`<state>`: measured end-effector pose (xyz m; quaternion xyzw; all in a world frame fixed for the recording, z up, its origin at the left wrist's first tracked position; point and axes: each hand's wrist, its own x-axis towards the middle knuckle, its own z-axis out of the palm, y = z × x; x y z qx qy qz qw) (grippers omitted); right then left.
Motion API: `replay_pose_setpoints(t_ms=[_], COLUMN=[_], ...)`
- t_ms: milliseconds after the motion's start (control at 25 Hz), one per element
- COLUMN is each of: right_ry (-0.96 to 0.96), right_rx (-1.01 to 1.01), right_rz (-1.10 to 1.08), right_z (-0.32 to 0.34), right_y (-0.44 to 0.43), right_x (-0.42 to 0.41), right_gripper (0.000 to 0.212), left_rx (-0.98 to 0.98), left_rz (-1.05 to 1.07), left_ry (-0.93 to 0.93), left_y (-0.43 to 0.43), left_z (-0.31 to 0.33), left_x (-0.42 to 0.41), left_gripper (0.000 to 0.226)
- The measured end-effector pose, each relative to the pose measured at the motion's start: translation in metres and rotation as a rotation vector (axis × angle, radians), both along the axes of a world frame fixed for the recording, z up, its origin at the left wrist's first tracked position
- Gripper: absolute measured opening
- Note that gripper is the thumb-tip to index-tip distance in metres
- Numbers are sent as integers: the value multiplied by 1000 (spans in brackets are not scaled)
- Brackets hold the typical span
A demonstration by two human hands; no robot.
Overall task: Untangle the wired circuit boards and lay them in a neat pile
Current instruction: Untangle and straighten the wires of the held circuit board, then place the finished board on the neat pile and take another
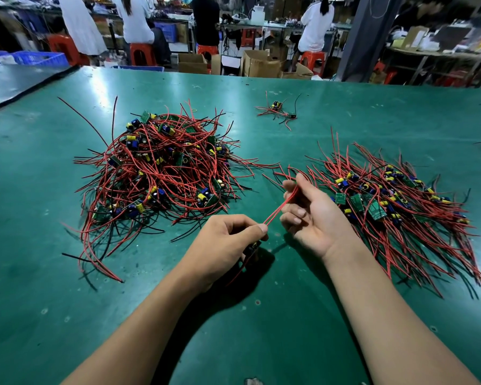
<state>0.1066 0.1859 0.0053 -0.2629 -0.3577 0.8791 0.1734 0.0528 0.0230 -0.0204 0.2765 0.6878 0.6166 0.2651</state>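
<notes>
The left hand (228,240) pinched one board's red wires (278,211), the right hand (308,215) curled round them, taut; aligned placement on the neat pile (386,201) appeared due next.

**Red Leads on a Green Mat**

The table mat (261,315) is showing a glossy teal green, speckled with pale spots. On the mat's left part, the tangled heap (156,162) is mixing red and black leads (178,179) with green boards (181,160), blue capacitors (135,123) and yellow parts (139,206). On the mat's right part, the combed pile (395,201) is carrying the same colours, red dominating. At the mat's middle, a wire pair (278,211) is showing plain red. Beyond the mat's far edge, stools (143,52) are showing orange-red, crates (39,57) blue, cartons (261,63) brown.
</notes>
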Motion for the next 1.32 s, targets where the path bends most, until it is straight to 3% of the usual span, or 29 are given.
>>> replay_pose_setpoints(t_ms=[120, 240, 560, 720, 800, 920, 1080, 1120, 1200, 1320], right_ry=[-120, -134, -182, -211, -210, -220, -521, -586, -531, -389], right_rx=[327, 433, 680, 1051, 1286, 1370, 1530, 1598, 1706, 1761], right_rz=[-26, -38, 58, 147, 74, -133, -374, -408, -433, -164], right_z=[-4, -8, -13, -20, -24, -18, -12, -12, -11, -16], right_y=[-5, -5, -18, -31, -34, -25, 1, 1, -8, -30], right_x=[-1, -1, -1, 2, 0, 2, 13, 15, 13, 6], right_gripper=[79, 91, 73, 48, 36, 25, 32, 32, 28, 21], left_rx=[84, 170, 249, 313, 316, 273, 43, -5, -85, -161], left_rz=[89, 119, 99, -20, -5, 103, 359, 435, 582, 648], left_ry=[-152, -361, -472, -498, -503, -411, 153, 278, 396, 360], left_y=[4, 5, 6, 5, 5, 5, -3, -5, -8, -10], left_z=[3, 8, 8, 6, 4, 4, 0, -1, -2, -2], left_x=[0, -4, -7, -10, -11, -11, -14, -16, -19, -24], left_gripper=[35, 53, 66, 67, 64, 42, 12, 14, 22, 37])
